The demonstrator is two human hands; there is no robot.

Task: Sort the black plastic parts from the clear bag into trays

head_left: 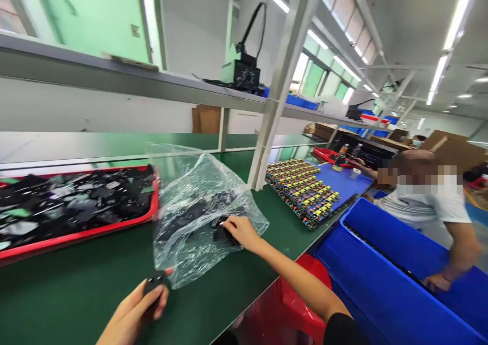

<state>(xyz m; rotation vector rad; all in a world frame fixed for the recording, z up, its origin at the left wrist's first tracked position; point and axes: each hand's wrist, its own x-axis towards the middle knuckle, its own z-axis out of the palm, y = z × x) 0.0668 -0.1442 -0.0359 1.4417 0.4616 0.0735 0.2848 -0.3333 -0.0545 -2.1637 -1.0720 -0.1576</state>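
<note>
In my left hand [143, 304], low over the green bench, is a small black plastic part [154, 282], fingers wrapped round it. My right hand [242, 231] rests at the clear plastic bag [198, 253], fingers closed on a black piece [223, 233] at its near right side; part of that piece is hidden by the hand. More dark parts [190, 213] show through the film of the bag. Left of the bag stands a red tray [154, 197] heaped with flat black pieces [99, 195].
Rows of circuit boards [305, 190] lie to the right on the green bench [76, 289]. A white post [272, 90] rises behind the bag. Blue bins [381, 263] and a red stool [305, 294] stand at right, where a co-worker [419, 202] reaches into a bin.
</note>
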